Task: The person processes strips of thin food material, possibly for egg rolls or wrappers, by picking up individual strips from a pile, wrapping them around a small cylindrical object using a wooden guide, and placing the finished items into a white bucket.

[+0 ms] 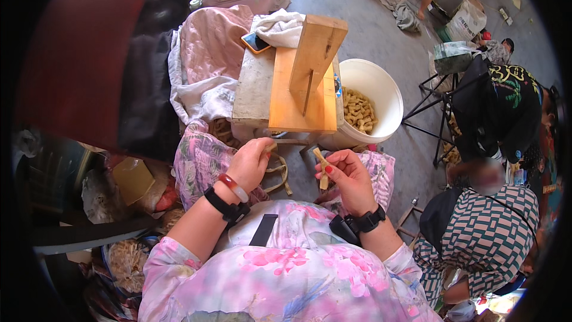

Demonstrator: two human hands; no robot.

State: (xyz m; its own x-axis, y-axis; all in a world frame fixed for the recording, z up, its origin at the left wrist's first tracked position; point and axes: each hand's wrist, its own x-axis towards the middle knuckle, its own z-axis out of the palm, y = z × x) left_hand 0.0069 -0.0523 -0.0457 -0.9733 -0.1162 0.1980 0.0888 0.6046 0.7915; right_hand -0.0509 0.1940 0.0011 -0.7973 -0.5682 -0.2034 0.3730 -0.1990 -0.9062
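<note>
Between the thumb and fingers of my right hand (348, 174) is a small tan knotted piece (322, 167), pinched upright. My left hand (252, 163) is closed around a tan strip (271, 146) whose tip shows past the fingers; a looped tan strip (282, 178) hangs beside that hand. Beyond both hands, a wooden stand (281, 118) with an upright board (317, 49) and a thin rod (308, 94) sits on a worn bench (252, 94). Many similar tan pieces (357, 109) lie in a white bucket (389, 94) right of the bench.
A phone (256, 42) and a white cloth (283, 27) rest on the bench. Pink cloth (214, 44) drapes at its left. A black folding stand (440, 98) and people (482, 232) are at the right. Bags of strips (127, 264) lie lower left.
</note>
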